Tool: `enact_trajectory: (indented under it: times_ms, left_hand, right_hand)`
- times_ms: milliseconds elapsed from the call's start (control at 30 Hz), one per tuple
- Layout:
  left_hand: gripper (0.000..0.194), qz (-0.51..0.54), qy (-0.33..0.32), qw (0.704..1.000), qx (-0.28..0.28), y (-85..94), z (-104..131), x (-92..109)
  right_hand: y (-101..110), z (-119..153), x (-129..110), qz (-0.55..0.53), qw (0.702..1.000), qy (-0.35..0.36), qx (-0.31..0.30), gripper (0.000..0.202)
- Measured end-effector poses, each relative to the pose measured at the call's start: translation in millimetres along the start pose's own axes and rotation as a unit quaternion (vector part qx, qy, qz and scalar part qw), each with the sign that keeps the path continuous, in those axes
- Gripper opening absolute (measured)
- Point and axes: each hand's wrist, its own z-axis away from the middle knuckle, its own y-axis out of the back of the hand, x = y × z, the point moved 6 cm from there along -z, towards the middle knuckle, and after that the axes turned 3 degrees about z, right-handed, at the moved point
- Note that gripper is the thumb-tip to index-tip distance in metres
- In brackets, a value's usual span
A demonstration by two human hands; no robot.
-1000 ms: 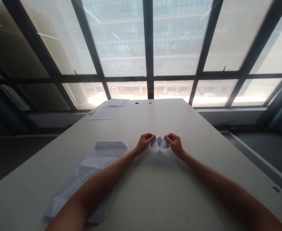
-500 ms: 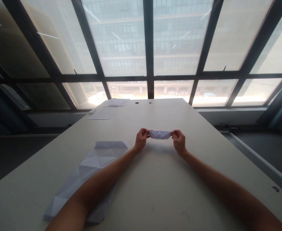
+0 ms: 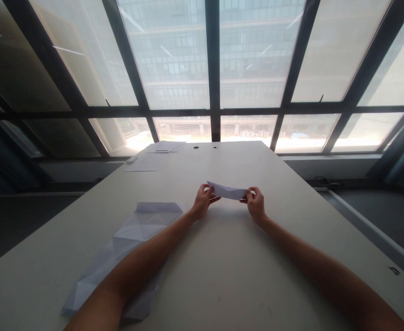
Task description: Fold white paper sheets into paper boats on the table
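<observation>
A small folded white paper [image 3: 228, 191] is held above the table between my two hands. My left hand [image 3: 203, 200] pinches its left end, thumb on top and fingers beneath. At the right end, my right hand [image 3: 255, 202] grips the paper between thumb and fingertips. The paper shows a long, flat face and slopes down slightly to the right. A larger creased sheet of white paper [image 3: 129, 234] lies on the table at the left, partly hidden under my left forearm.
The long white table [image 3: 222, 266] runs toward the windows. Several loose sheets [image 3: 146, 162] lie at its far left, with a small white object [image 3: 131, 160] near the edge. A small dark mark or item [image 3: 394, 271] sits near the right edge.
The folded paper has turned from a side with a pointed central fold to a plain, long face. Its left end has risen, and the fingers have shifted their hold.
</observation>
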Motion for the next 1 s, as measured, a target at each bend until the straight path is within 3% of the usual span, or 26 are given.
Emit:
enact_trajectory:
  times_ms: [133,233,367,467,600,767,1000]
  left_hand:
    - [0.062,-0.017,0.008,0.999,-0.032,-3.5,2,-3]
    - [0.072,-0.015,0.014,1.0,-0.018,0.0,2,-5]
    - [0.071,-0.017,0.016,0.999,0.026,10.0,-3,-6]
    - [0.069,-0.03,0.018,0.999,0.042,14.7,-5,-5]
    - [0.072,-0.081,0.03,0.996,0.009,7.4,0,-5]
    - [0.072,-0.152,0.058,0.985,-0.062,-11.2,10,-7]
    - [0.053,-0.103,0.075,0.988,-0.087,-15.8,11,-16]
  right_hand:
    - [-6,4,-1,-0.001,1.0,0.0,-0.026,0.034]
    - [-10,7,-2,-0.005,0.999,-0.006,-0.041,0.032]
    - [-12,9,-2,0.026,0.997,-0.014,-0.072,0.026]
    - [-15,10,-7,0.114,0.987,0.023,-0.108,0.023]
    - [-27,17,-15,0.223,0.951,0.081,-0.197,0.029]
    - [-40,28,-13,0.242,0.925,0.052,-0.288,0.034]
    - [-39,29,-9,0.183,0.951,-0.027,-0.248,0.034]
